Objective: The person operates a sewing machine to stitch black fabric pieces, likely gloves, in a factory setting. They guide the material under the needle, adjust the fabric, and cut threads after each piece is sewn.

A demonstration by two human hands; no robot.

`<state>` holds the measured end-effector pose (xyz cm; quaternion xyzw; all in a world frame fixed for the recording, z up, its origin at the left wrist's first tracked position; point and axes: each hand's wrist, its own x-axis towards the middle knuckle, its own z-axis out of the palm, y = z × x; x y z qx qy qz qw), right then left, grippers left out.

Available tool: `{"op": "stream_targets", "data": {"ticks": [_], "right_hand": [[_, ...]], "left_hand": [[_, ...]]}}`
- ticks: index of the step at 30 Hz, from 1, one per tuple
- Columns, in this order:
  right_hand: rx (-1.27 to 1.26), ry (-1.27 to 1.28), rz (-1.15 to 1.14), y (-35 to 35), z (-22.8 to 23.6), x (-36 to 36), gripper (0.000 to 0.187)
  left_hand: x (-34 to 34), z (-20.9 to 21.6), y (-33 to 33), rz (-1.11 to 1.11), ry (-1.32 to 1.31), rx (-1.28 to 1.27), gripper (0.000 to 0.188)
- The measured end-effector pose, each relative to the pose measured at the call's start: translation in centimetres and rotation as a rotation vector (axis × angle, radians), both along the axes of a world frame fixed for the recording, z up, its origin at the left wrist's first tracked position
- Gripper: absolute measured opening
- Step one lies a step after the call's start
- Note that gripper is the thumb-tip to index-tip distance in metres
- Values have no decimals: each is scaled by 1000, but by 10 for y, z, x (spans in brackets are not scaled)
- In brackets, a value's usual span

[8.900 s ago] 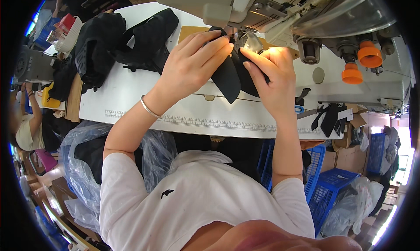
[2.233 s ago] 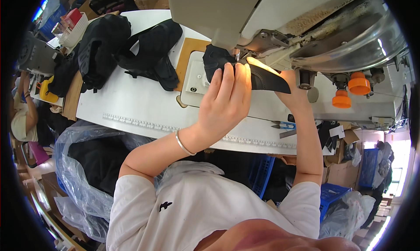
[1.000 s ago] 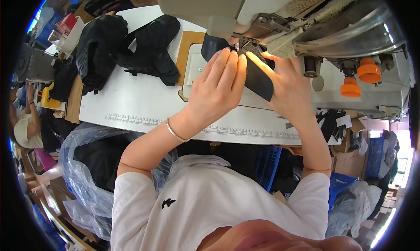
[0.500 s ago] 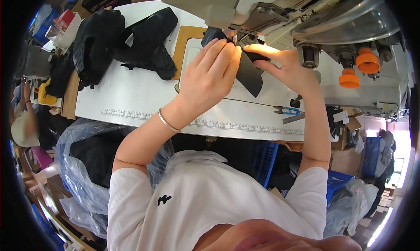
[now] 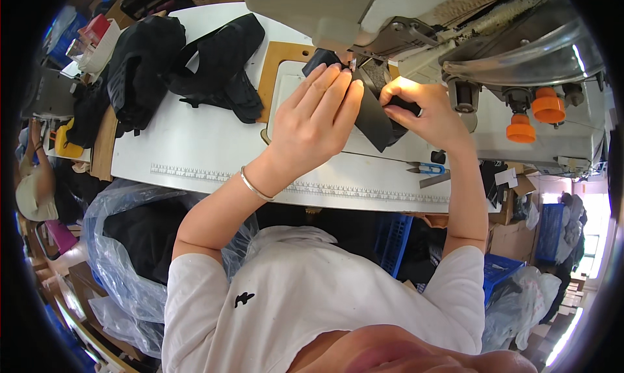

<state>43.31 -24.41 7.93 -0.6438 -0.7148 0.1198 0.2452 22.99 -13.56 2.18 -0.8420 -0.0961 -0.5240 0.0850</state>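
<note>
The black panel (image 5: 370,116) lies under the head of a sewing machine (image 5: 312,12), by the presser foot (image 5: 351,64), its near end pointing down across the counter (image 5: 195,149). In my judgement there are 2 hazards. Uneven pull between the hands could skew the panel; the left fingertips, just beside the foot, could be caught if guided too far in.

I find the left hand (image 5: 315,116) palm down, fingers extended together over the panel; its thumb is hidden, so I cannot tell whether it grips. The right hand (image 5: 426,110) is bent inward, thumb and index finger pinching dark material at the panel's right side. Both forearms reach up from the lower edge.

Further out I record blue thread snips (image 5: 430,168), a printed ruler strip (image 5: 292,188) and black pieces (image 5: 224,64) heaped at left.
</note>
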Motion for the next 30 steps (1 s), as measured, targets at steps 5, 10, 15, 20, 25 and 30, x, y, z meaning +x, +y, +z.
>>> {"op": "stream_targets", "data": {"ticks": [5, 10, 15, 20, 25, 30], "right_hand": [[-47, 219, -5, -1, 1, -8, 14], [-45, 263, -19, -2, -5, -11, 13], [31, 246, -35, -7, -8, -22, 16], [7, 390, 23, -20, -15, -23, 24], [81, 506, -42, -31, -26, -33, 24], [133, 524, -61, -33, -32, -36, 22]], "left_hand": [[1, -2, 3, 15, -7, 20, 26], [-3, 1, 5, -49, 30, 17, 30], [-4, 1, 8, -93, -22, -37, 33], [-2, 2, 9, -129, -119, -295, 33], [-1, -7, 6, -131, -127, -148, 34], [-3, -9, 9, -127, -96, -88, 33]]}}
